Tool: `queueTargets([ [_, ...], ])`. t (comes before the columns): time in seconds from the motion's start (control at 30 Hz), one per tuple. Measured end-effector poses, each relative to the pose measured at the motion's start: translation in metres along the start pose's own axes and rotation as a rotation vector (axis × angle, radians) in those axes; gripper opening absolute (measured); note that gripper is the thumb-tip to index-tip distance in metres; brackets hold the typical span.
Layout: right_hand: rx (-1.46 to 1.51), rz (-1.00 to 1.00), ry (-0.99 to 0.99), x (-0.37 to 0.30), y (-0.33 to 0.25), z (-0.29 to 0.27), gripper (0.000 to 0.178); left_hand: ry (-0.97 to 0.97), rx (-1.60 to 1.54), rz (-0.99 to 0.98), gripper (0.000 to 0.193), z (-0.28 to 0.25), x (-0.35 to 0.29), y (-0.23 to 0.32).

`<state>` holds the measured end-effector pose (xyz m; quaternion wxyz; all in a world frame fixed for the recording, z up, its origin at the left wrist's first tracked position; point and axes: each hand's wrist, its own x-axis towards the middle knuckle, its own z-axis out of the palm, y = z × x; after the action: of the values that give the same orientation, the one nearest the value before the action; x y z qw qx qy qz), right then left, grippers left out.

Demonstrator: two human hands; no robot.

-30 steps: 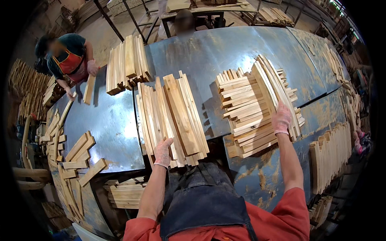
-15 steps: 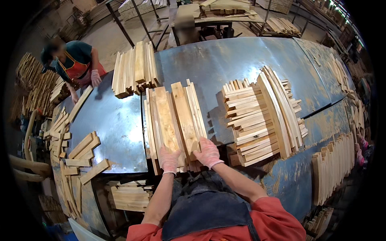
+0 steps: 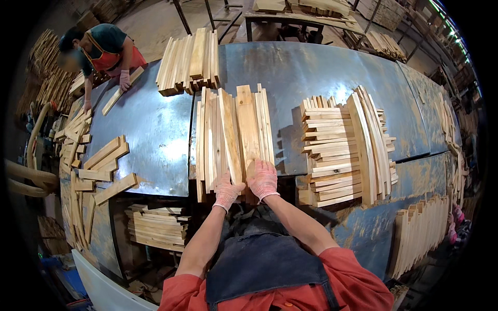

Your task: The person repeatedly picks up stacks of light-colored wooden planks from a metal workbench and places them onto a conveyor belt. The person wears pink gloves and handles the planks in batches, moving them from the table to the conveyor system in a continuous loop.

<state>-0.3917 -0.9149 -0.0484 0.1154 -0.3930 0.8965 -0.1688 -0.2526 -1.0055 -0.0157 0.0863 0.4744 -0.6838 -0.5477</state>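
In front of me a row of long, pale wooden strips [image 3: 209, 140] lies side by side at the table edge. My left hand [image 3: 228, 194], in a pinkish-white knit glove, is closed round the near end of a wooden board [image 3: 230, 132], which is tilted up on its edge. Just right of it, a wider wooden board [image 3: 248, 119] lies flat on the row. My right hand [image 3: 263, 180], gloved the same way, grips this board's near end, fingers over its top. The thumbs and undersides of the boards are partly hidden.
A crosswise stack of strips [image 3: 332, 155] stands to the right, with another bundle [image 3: 189, 59] beyond my row. Loose offcuts [image 3: 106, 153] lie at left on the metal table [image 3: 161, 135]. A co-worker [image 3: 109, 49] handles a board [image 3: 123, 90] at the far left.
The left board has turned from lying flat to tilted on its edge, and my hands have come closer together. The co-worker's board has shifted. My view has moved somewhat.
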Motion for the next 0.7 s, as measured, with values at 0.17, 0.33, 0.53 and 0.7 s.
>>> queueTargets([
  [0.17,0.111,0.158,-0.196,0.010,-0.028,-0.026,0.082,0.090,-0.471,-0.138,0.053,0.006,0.005,-0.035],
  [0.33,0.501,0.298,-0.183,0.020,-0.021,0.008,0.068,0.166,-0.768,-0.351,0.034,0.017,0.013,-0.105],
  [0.53,0.782,0.128,-0.431,-0.026,-0.020,-0.035,0.055,0.132,-0.440,-0.291,0.036,-0.013,-0.027,-0.074],
  [0.7,0.812,-0.072,-0.462,-0.061,-0.018,-0.007,0.082,-0.008,-0.332,-0.241,0.030,-0.019,-0.033,-0.081],
])
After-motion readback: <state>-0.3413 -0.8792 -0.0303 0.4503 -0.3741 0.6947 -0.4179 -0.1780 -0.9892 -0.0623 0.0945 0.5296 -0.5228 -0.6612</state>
